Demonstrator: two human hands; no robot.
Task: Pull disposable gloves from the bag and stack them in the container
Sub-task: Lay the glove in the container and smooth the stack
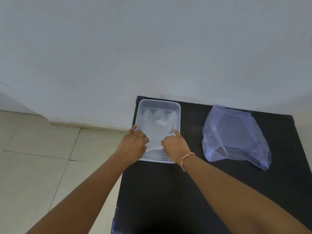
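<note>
A clear rectangular plastic container (160, 103) stands at the far left corner of a black table (194, 191). Translucent disposable gloves (157, 130) lie flat inside it. My left hand (133, 145) rests at the container's near left side, fingers curled on the gloves, thumb along the left wall. My right hand (174, 145) is over the near right part, index finger pointing forward and pressing onto the gloves. A crumpled bluish transparent bag (234, 137) lies on the table to the right, apart from both hands; what is in it is unclear.
A white wall (152, 48) runs right behind the table. Pale floor tiles (42, 157) lie to the left, beyond the table's left edge. A red and white thread (185, 158) circles my right wrist.
</note>
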